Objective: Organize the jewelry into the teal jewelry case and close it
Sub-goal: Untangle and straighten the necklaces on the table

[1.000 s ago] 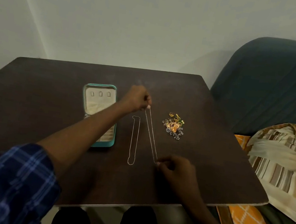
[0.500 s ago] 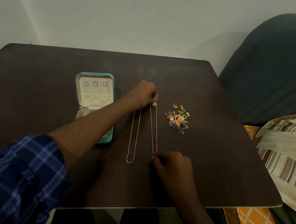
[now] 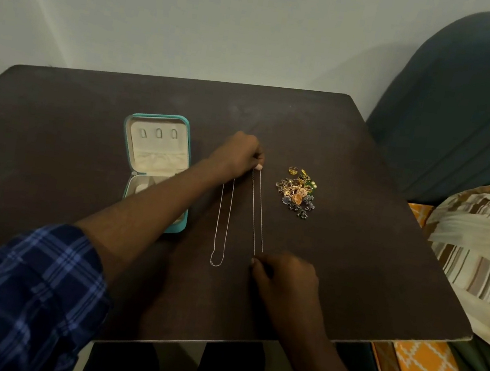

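1. Your left hand (image 3: 240,153) pinches the far end of a thin chain (image 3: 257,212); your right hand (image 3: 282,278) pinches its near end, so it lies stretched doubled on the table (image 3: 357,234).
2. You look to be straightening it; next, gather it and carry it left to the open teal case (image 3: 155,153).
3. A second chain (image 3: 222,223) lies between, the earring pile (image 3: 298,193) just right; lift over, don't drag.
4. Open tabletop lies beyond; the near edge sits behind your right wrist.
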`<move>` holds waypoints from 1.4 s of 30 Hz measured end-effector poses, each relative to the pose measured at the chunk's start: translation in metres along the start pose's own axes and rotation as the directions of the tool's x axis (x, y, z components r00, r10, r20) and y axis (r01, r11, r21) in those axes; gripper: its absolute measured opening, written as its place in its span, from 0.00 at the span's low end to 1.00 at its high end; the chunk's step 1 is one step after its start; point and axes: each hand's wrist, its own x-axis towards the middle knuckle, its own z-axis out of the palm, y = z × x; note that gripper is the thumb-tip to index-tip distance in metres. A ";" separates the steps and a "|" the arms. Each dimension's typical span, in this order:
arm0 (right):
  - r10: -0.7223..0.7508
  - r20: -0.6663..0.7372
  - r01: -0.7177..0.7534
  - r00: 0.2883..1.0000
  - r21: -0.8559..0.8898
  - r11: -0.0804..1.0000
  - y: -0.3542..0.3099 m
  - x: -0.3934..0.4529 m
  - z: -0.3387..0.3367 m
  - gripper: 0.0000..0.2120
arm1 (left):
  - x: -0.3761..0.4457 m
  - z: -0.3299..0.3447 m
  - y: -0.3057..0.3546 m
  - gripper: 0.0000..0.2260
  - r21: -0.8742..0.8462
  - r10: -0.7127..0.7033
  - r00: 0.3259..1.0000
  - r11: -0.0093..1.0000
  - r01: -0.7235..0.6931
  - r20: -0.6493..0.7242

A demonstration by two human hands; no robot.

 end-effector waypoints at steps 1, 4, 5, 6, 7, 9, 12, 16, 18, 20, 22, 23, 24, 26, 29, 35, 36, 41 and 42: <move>-0.009 -0.001 0.009 1.000 -0.005 1.000 0.001 0.000 0.001 0.12 | 0.000 0.000 0.000 0.04 0.000 0.003 1.000 1.000 -0.003 -0.003; -0.029 -0.013 0.028 1.000 -0.025 0.999 0.004 -0.003 0.003 0.11 | -0.001 0.001 0.000 0.04 -0.004 0.007 1.000 1.000 -0.007 -0.006; -0.030 -0.020 0.029 0.999 -0.032 0.999 0.005 -0.004 0.004 0.11 | -0.001 0.001 0.000 0.04 -0.006 0.006 1.000 1.000 -0.006 -0.009; -0.029 -0.030 0.028 0.999 -0.036 0.999 0.007 -0.006 0.004 0.10 | -0.001 0.002 0.000 0.04 -0.009 0.005 1.000 1.000 -0.005 -0.012; -0.024 -0.038 0.023 0.999 -0.038 0.999 0.008 -0.007 0.004 0.10 | -0.002 0.003 0.000 0.04 -0.013 0.003 1.000 1.000 -0.003 -0.016; -0.028 -0.064 0.025 0.998 -0.044 0.999 0.011 -0.010 0.005 0.10 | -0.002 0.003 0.000 0.05 -0.016 0.000 1.000 1.000 0.000 -0.026; -0.048 -0.112 0.041 0.993 -0.059 0.997 0.015 -0.014 0.005 0.09 | -0.002 0.003 0.001 0.05 -0.015 -0.008 1.000 1.000 0.008 -0.030; -0.055 -0.153 0.050 0.987 -0.038 0.998 0.023 -0.022 0.004 0.09 | -0.003 0.003 0.000 0.05 -0.010 -0.008 0.999 1.000 0.008 -0.038; -0.081 -0.170 0.074 0.982 -0.048 0.996 0.026 -0.025 0.006 0.09 | -0.003 0.004 0.000 0.05 -0.017 -0.006 0.999 1.000 0.006 -0.042; -0.099 -0.163 0.088 0.982 -0.073 0.993 0.026 -0.027 0.009 0.10 | -0.004 0.005 0.000 0.05 -0.018 -0.006 0.999 1.000 0.005 -0.048; -0.119 -0.162 0.100 0.980 -0.120 0.988 0.024 -0.026 0.011 0.10 | -0.004 0.005 0.001 0.05 -0.016 -0.006 0.999 1.000 0.005 -0.049; -0.131 -0.168 0.107 0.977 -0.141 0.984 0.024 -0.025 0.011 0.10 | -0.004 0.005 0.001 0.05 -0.015 -0.005 0.999 1.000 0.005 -0.051; -0.140 -0.174 0.114 0.975 -0.152 0.982 0.023 -0.025 0.011 0.09 | -0.004 0.004 0.001 0.05 -0.013 -0.007 0.999 1.000 0.007 -0.052; -0.152 -0.167 0.126 0.974 -0.155 0.980 0.024 -0.023 0.011 0.10 | -0.004 0.004 0.001 0.04 -0.012 -0.011 0.999 1.000 0.010 -0.050; -0.149 -0.135 0.134 0.980 -0.118 0.984 0.028 -0.024 0.010 0.13 | -0.005 0.004 0.002 0.04 -0.007 -0.004 0.999 1.000 0.004 -0.052; -0.149 -0.139 0.134 0.979 -0.113 0.985 0.030 -0.020 0.012 0.08 | -0.007 0.004 0.004 0.05 -0.008 -0.001 0.999 1.000 0.001 -0.048; -0.147 -0.145 0.132 0.978 -0.113 0.985 0.029 -0.020 0.012 0.07 | -0.007 0.004 0.005 0.05 -0.010 -0.002 0.999 1.000 0.002 -0.048; -0.144 -0.141 0.127 0.979 -0.120 0.985 0.029 -0.019 0.013 0.07 | -0.009 0.004 0.005 0.05 -0.040 -0.017 0.999 0.999 0.014 -0.051; -0.146 -0.138 0.129 0.980 -0.123 0.984 0.028 -0.019 0.012 0.07 | -0.009 0.004 0.005 0.05 -0.041 -0.022 0.999 0.999 0.020 -0.050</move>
